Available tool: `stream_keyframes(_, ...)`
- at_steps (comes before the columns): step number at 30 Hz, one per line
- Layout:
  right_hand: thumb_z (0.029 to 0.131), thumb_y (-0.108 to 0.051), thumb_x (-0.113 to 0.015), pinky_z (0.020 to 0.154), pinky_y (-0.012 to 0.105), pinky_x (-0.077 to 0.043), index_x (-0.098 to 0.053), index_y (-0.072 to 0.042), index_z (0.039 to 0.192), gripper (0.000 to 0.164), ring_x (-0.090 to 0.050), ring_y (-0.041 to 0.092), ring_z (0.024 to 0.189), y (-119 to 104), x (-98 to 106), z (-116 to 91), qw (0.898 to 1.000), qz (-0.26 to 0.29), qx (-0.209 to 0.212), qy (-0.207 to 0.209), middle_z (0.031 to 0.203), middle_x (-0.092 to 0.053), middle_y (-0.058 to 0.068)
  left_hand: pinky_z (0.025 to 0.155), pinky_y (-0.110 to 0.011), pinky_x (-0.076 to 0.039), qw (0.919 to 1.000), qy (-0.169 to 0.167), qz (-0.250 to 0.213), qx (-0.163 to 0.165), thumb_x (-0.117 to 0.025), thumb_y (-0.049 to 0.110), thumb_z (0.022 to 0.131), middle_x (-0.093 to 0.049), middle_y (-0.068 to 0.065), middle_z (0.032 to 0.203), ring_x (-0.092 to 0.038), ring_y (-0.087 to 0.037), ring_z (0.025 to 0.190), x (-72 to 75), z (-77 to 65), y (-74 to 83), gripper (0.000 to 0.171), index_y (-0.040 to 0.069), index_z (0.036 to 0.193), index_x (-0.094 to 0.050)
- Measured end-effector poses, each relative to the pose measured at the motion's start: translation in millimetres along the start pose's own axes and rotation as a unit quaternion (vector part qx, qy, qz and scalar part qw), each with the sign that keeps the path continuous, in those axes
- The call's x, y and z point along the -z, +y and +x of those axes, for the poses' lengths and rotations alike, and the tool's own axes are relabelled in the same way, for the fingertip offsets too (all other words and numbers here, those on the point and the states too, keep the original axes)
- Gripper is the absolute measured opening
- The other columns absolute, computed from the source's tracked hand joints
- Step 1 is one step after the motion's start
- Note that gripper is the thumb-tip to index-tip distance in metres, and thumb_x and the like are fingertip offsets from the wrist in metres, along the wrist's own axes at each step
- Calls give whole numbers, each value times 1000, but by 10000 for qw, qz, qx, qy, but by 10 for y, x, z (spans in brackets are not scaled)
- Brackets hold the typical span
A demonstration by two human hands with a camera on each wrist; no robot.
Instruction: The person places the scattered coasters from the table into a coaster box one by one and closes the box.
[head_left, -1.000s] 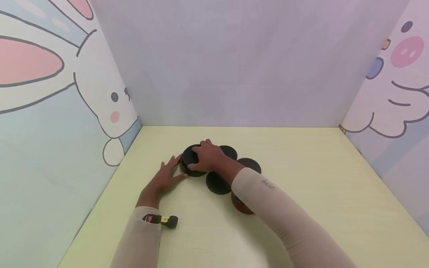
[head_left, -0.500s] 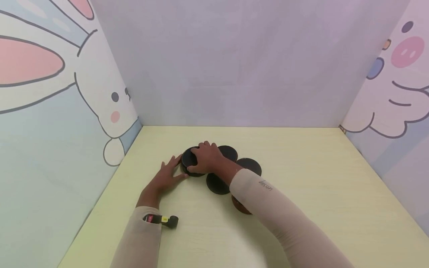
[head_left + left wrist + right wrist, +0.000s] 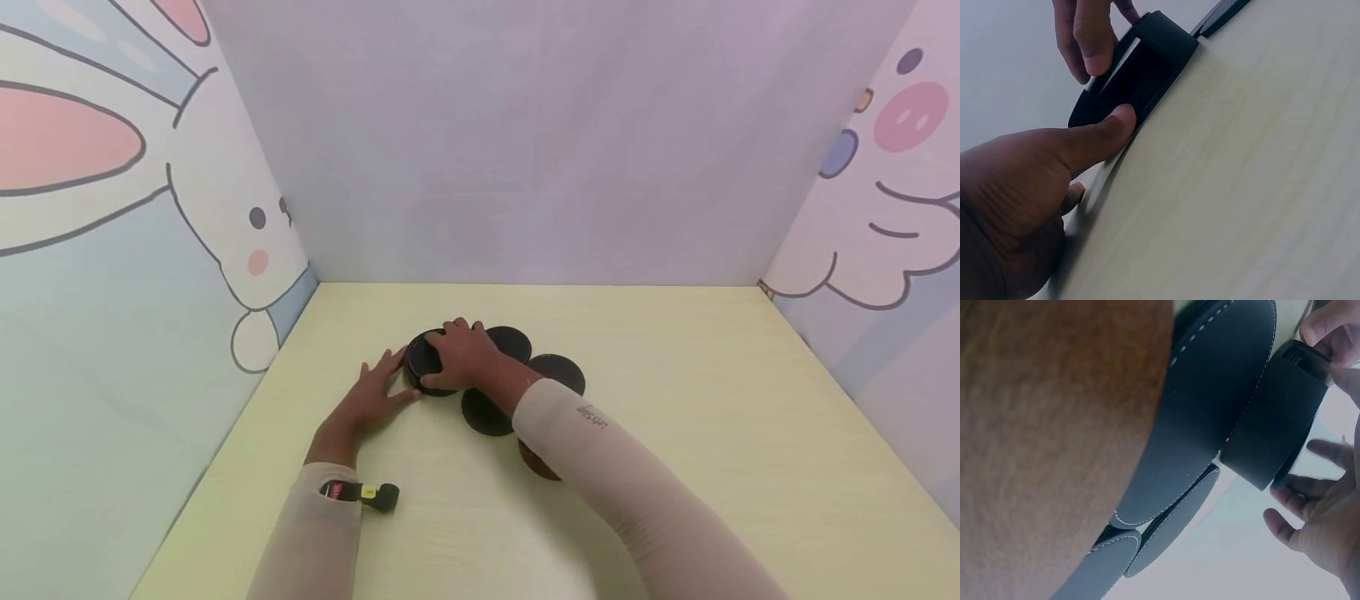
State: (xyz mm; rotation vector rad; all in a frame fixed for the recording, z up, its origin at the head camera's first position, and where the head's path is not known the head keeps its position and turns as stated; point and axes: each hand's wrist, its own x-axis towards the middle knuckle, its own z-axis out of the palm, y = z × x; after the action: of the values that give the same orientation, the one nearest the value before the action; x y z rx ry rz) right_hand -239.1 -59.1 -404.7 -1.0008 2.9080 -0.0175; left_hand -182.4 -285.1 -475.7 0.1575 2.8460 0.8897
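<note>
Round black holder (image 3: 423, 359) flat on a pale table (image 3: 712, 375), left of centre, with three black discs (image 3: 562, 372) just to its right and a reddish-brown disc (image 3: 534, 463) nearer the person, partly under the right sleeve (image 3: 622, 487). Left hand (image 3: 371, 398) at the holder's left side, fingers spread and mostly straight, thumb tip against the low part of the wall. Right hand (image 3: 461, 356) over the top, thumb and fingers curled down and gripping the upper edge. Probably light and fairly stiff, to judge by the thin wall with a wide opening in its side; likely leathery to the touch, only mildly slippery and hard to break. Best taken by the outer wall, thumb and fingers on opposite sides, clear of the opening; best pressed lightly, for fear of a slide across the smooth tabletop. For the discs, pale-stitched at the rim, probably best to pinch by the edge. Hidden: most of the holder's top, under the right hand, and the dark depth of the opening. Impossible to tell a loose top disc from a fixed lid. In the right wrist view, a large close patch of skin on the left and fingers cut off at the right edge, hard to assign to either hand.
</note>
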Motion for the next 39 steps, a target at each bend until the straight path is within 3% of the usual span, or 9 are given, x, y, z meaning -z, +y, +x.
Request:
stream_keyframes(10, 100, -76, -60, 121, 64, -41, -45, -24, 167, 86, -44, 35, 158, 95, -39, -26, 9996, 238, 140, 56, 168, -49, 14, 126, -87, -11, 10000, -8, 31, 66, -68, 63, 101, -9, -17, 185, 4, -65, 164, -15, 12, 19, 93, 41, 176, -17)
stream_keyframes(22, 104, -75, -52, 120, 65, -38, -46, -23, 166, 81, -45, 35, 154, 263, 21, -97, 9993, 300, -211, 26, 163, -53, 14, 124, -88, -10, 10000, -48, 4, 39, -68, 66, 100, -8, -17, 185, 5, -66, 164, -23, 21, 19, 95, 41, 176, -16)
stream_keyframes(31, 104, -74, -54, 121, 68, -35, -44, -21, 167, 83, -45, 37, 152, 436, 133, -175, 9971, 475, -587, -49, 162, -53, 14, 123, -89, -11, 10000, -52, 12, 56, -68, 67, 99, -7, -17, 185, 5, -66, 163, -24, 26, 8, 96, 43, 176, -16)
stream_keyframes(39, 105, -70, -55, 126, 71, -29, -40, -20, 170, 82, -37, 40, 161, 604, 186, -256, 9921, 933, -797, -273, 173, -42, 14, 124, -88, -9, 10000, -32, 25, -25, -67, 65, 101, -6, -17, 185, 6, -66, 164, -28, 15, -12, 95, 41, 176, -15)
